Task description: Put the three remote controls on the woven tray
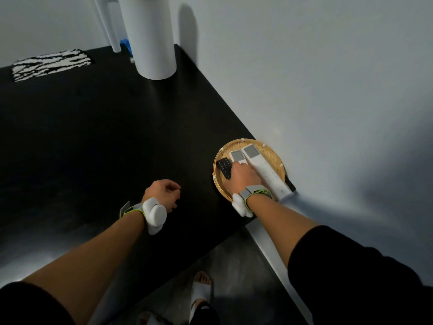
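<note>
A round woven tray point(273, 154) sits at the right edge of the black table, against the wall. Three remotes lie on it: a small black remote point(224, 167) at the left, a white remote with a grey screen point(237, 156) in the middle, and a long white remote point(264, 171) at the right whose near end juts past the rim. My right hand point(242, 175) rests over the tray, its fingers on the middle white remote and covering that remote's lower half. My left hand point(162, 192) hovers over the table left of the tray, loosely curled and holding nothing.
The black table point(105, 137) stretches left and back. A tall white cylindrical container point(150, 36) stands at the far edge, and a zebra-striped cloth point(50, 64) lies at the back left. The grey wall borders the right side. My sandalled feet point(201, 292) show on the floor below.
</note>
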